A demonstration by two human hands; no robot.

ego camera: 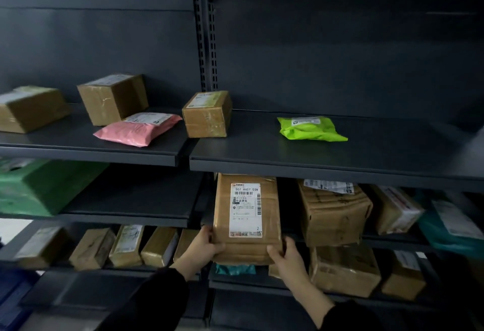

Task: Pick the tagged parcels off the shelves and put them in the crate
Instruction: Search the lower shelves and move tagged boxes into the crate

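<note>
A flat brown parcel (246, 245) with a white shipping label sticks out from the second shelf, just under the upper shelf edge. My left hand (203, 245) grips its lower left corner, thumb on top. My right hand (284, 256) grips its lower right corner. On the upper shelf (327, 171) lie a green bag (310, 129), a pink bag (137, 129) and a small brown box (207, 114). No crate is in view.
Two more brown boxes (112, 99) sit on the upper shelf at left. A green parcel (39, 186) lies on the second shelf left. Crumpled cartons (334, 215) stand right of the held parcel. Several boxes (125, 245) line the lower shelf.
</note>
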